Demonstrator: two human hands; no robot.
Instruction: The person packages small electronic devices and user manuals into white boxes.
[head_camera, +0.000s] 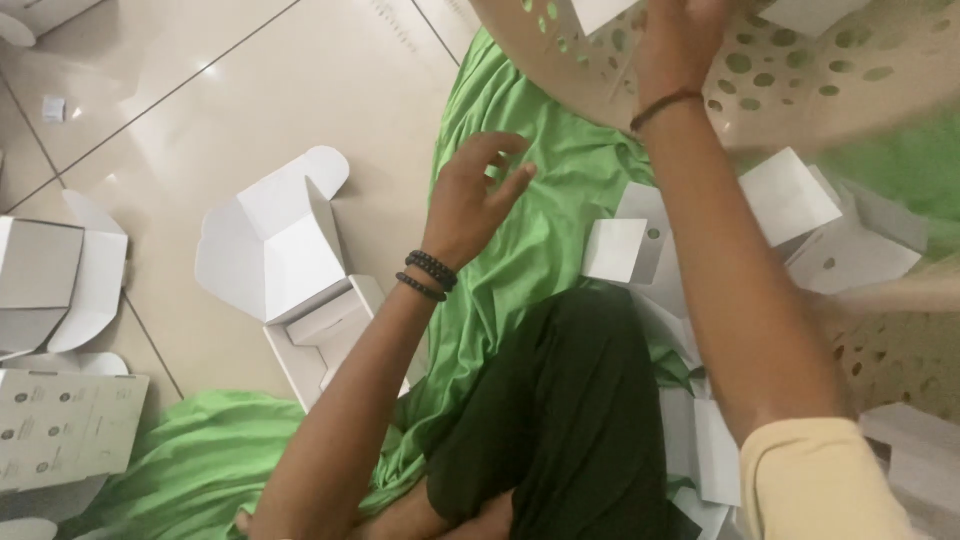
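Nearest us, our left hand (470, 200) hovers over the green cloth (530, 240), fingers spread and curled, holding nothing. Just left of it an open white carton (275, 240) lies on the tiled floor (200, 100). Farther off, our right hand (675, 40) reaches up to the perforated beige basket (800, 80); we cannot tell its grip. Flat white cartons (790, 195) lie beneath it.

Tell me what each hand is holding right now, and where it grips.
The left hand holds nothing; its fingers are spread above the green cloth. The right hand reaches up to the perforated beige basket; whether it grips cannot be told.
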